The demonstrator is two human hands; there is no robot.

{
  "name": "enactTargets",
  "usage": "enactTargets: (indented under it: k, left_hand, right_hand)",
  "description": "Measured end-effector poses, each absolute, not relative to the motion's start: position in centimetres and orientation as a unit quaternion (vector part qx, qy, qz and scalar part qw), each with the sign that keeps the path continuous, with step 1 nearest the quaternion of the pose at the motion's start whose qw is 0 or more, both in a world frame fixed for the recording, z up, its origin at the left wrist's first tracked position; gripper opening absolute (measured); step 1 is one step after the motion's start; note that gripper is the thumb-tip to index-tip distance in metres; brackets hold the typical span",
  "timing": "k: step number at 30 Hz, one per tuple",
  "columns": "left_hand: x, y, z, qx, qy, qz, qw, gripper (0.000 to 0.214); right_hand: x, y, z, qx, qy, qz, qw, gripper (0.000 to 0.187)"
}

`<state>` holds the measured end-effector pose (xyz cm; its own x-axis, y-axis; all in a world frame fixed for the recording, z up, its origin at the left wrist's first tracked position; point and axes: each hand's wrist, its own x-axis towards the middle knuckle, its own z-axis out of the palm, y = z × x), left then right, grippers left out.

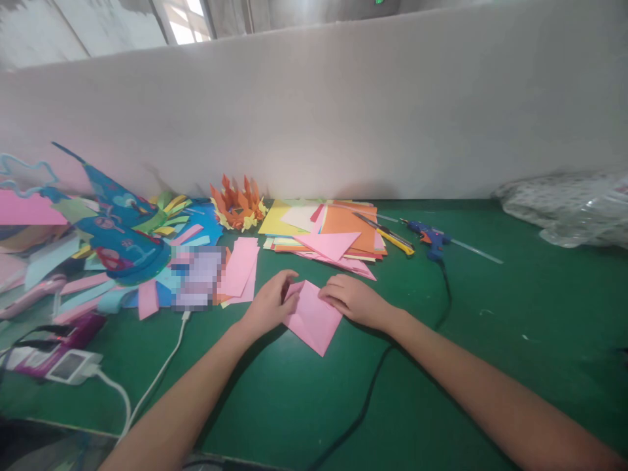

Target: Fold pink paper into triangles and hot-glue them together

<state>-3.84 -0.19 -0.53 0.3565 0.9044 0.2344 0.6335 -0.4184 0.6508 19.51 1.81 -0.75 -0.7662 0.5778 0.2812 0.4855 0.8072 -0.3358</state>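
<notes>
A pink folded paper (316, 324) lies on the green tabletop, turned so one corner points toward me. My left hand (269, 304) grips its upper left edge, thumb on top and forefinger curled above it. On the upper right edge, the bent fingers of my right hand (358, 299) press together against the sheet. Creases run across its surface, and both side corners are partly hidden by my fingers. Just beyond my hands, a pink paper triangle (331, 244) rests on a stack of coloured paper (350, 226).
Pink paper strips (239, 268) lie left of my hands, near an orange paper crown (239, 206) and a blue cone hat (125, 235). A yellow utility knife (395, 239) and a blue glue gun (426, 237) lie right, its black cord (373, 386) running under my right forearm.
</notes>
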Motion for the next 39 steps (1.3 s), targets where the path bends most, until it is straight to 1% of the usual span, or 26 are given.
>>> enactTargets:
  k: [3,7,12,18,21,27,29,33,36,39]
  left_hand:
    - [-4.4,0.1,-0.9,0.744,0.532,0.308,0.262,0.031]
    - [-4.8,0.4,-1.2,0.715,0.542,0.320,0.305,0.027]
    - [-4.5,0.4,-1.2,0.719,0.543,0.321,0.292,0.029]
    - [-4.2,0.3,-0.9,0.714,0.566,0.318,0.263,0.028]
    - [-4.3,0.5,-1.0,0.703,0.575,0.331,0.255,0.027]
    - [-4.8,0.8,-1.5,0.702,0.552,0.350,0.281,0.023]
    - [-4.9,0.8,-1.4,0.720,0.539,0.348,0.265,0.020]
    - [-5.0,0.7,-0.7,0.794,0.478,0.320,0.198,0.007]
    - [-5.2,0.7,-0.4,0.846,0.414,0.300,0.148,0.014]
    - [-5.4,1.0,-0.6,0.877,0.370,0.283,0.120,0.017]
  right_hand:
    - [19.3,1.6,-0.6,-0.297,-0.937,0.101,0.150,0.032]
    - [18.9,1.4,-0.1,-0.316,-0.940,0.086,0.093,0.039]
    - [18.3,1.2,0.2,-0.344,-0.936,0.057,0.050,0.046]
    - [17.9,1.1,0.1,-0.363,-0.931,0.032,0.027,0.050]
    - [18.0,0.9,-0.1,-0.371,-0.928,0.022,0.032,0.049]
    - [18.1,0.8,-0.2,-0.362,-0.930,0.019,0.051,0.047]
    - [18.2,0.9,-0.1,-0.358,-0.932,0.021,0.051,0.048]
    - [18.2,1.0,-0.2,-0.355,-0.933,0.024,0.053,0.048]
    - [18.3,1.1,-0.2,-0.352,-0.934,0.028,0.050,0.051]
    - [18.3,1.0,-0.2,-0.353,-0.934,0.027,0.048,0.054]
